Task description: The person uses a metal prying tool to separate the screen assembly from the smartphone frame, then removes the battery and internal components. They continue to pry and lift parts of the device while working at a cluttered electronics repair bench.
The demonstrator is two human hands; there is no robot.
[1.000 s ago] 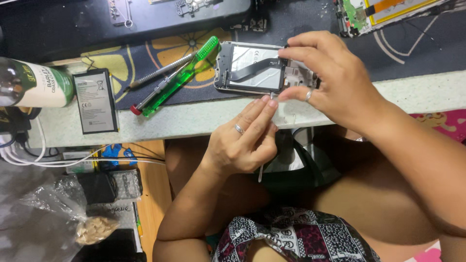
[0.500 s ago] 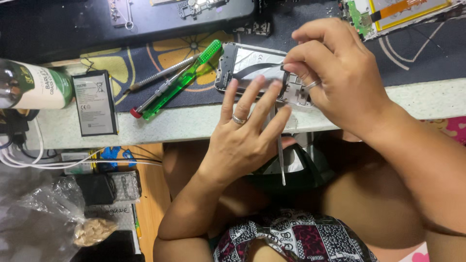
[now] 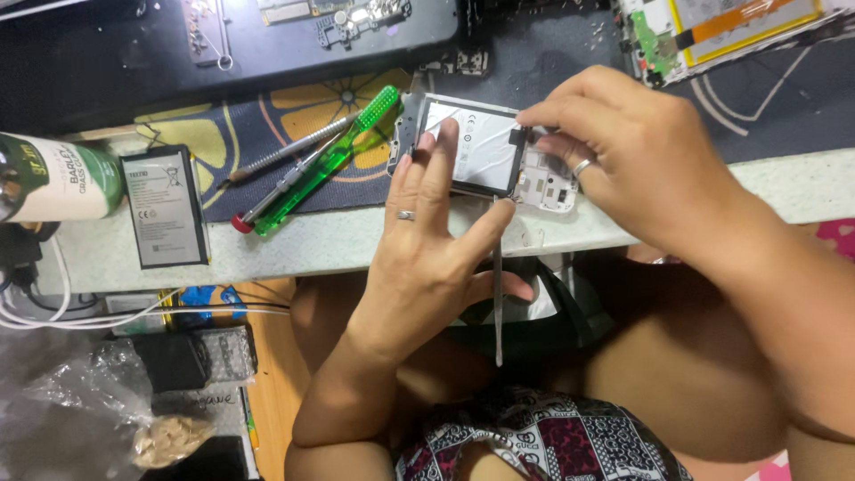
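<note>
Head view: the phone (image 3: 481,147), lying open at the tabletop (image 3: 338,236) edge, is steadied by the left hand (image 3: 436,240), its grip loosely spread with tweezers (image 3: 497,285) tucked under the thumb, while the right hand (image 3: 623,151) is pinched on the phone's top edge; pressure is best kept light.

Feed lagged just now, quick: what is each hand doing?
Left hand: fingers spread, steadying the opened phone, thin tweezers under the thumb.
Right hand: fingertips pinched at the phone's right end.
</note>
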